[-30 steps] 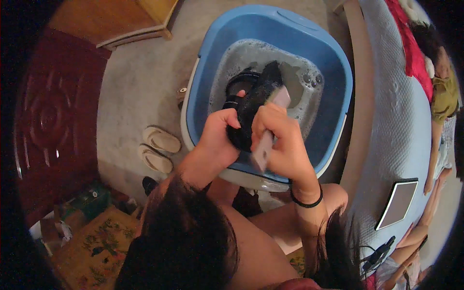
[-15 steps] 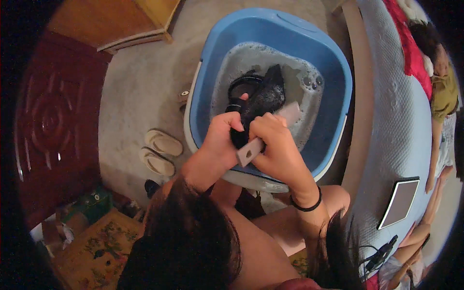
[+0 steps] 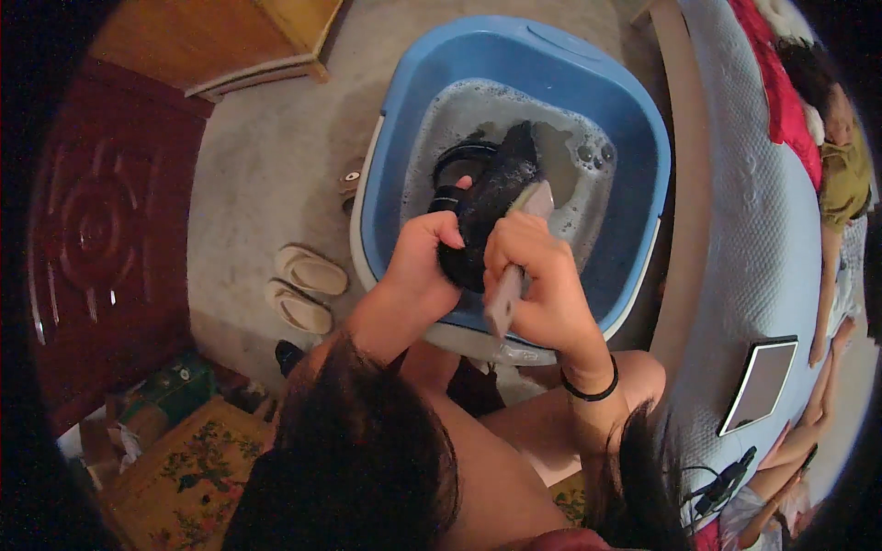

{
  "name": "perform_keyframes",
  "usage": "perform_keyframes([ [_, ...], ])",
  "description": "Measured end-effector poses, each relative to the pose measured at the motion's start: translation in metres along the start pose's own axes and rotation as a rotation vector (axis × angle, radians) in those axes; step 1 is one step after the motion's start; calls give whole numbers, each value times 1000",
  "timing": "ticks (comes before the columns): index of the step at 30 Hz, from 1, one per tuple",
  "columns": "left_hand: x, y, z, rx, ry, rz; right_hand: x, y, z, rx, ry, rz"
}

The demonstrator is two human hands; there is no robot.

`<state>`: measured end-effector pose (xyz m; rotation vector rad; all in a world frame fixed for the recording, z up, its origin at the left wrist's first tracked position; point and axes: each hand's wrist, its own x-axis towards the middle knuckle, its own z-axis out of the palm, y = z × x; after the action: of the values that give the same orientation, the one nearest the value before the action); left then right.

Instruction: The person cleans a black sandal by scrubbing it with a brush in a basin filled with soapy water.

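Note:
A black wet cloth item point(image 3: 501, 188) with a looped strap on its left side lies partly in soapy water; its exact kind is not clear. My left hand point(image 3: 423, 262) is closed on its near end, thumb on top. In my right hand point(image 3: 537, 275) is a pale pinkish-grey scrub brush point(image 3: 503, 303), its handle end with a hole jutting toward me. The brush's far end, with yellowish bristles partly visible, is against or just beside the black item's right edge. Both hands are over the near side of a blue basin point(image 3: 634, 101).
Beige slippers point(image 3: 308, 285) lie on the floor to the left, near a brown shoe point(image 3: 351, 179). At the right stands a bed with a pale blue quilt point(image 3: 735, 230), a tablet point(image 3: 760, 386) and a person point(image 3: 841, 174) on it. A wooden cabinet point(image 3: 220, 41) is at the far left.
My right hand has turned the brush more upright and shifted its handle end to the right. The left hand keeps its hold on the black item.

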<state>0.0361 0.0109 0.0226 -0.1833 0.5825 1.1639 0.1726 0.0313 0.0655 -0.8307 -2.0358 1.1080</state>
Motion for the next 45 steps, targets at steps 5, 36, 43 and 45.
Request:
perform_keyframes([
  [5,-2,1,14,29,65,1,-7,-39,-14,136,-92,-182],
  [36,-2,7,5,37,103,-13,-5,-52,-16,260,-233,-269],
  [43,-10,8,15,-99,42,-119,5,-13,6,79,-113,-199],
  [45,-9,7,15,-34,50,-99,3,-8,9,-86,-33,-107],
])
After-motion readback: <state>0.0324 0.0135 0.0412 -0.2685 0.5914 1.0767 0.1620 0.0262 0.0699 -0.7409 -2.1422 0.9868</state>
